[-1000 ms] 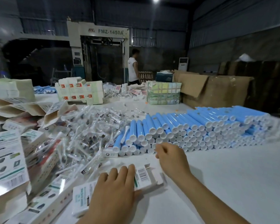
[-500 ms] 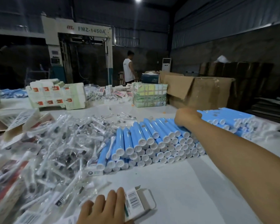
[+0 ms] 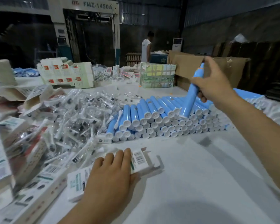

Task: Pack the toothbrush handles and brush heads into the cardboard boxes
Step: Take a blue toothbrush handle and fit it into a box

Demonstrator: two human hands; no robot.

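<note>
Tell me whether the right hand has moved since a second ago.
Yes. The right hand went from the table in front of the stacked blue handles to above the stack, now gripping one blue handle lifted off it.

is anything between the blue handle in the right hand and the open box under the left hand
Nothing visible: only bare table lies between the blue handle held by the right hand and the open box under the left hand.

Background's pretty busy: a big machine (image 3: 87, 29) labelled FMZ-1450A sits at the back, and a person (image 3: 146, 48) in a white sleeveless top stands near a tall white air conditioner (image 3: 177, 44). Large brown cartons (image 3: 217, 68) line the right side behind the white table (image 3: 200, 183).
</note>
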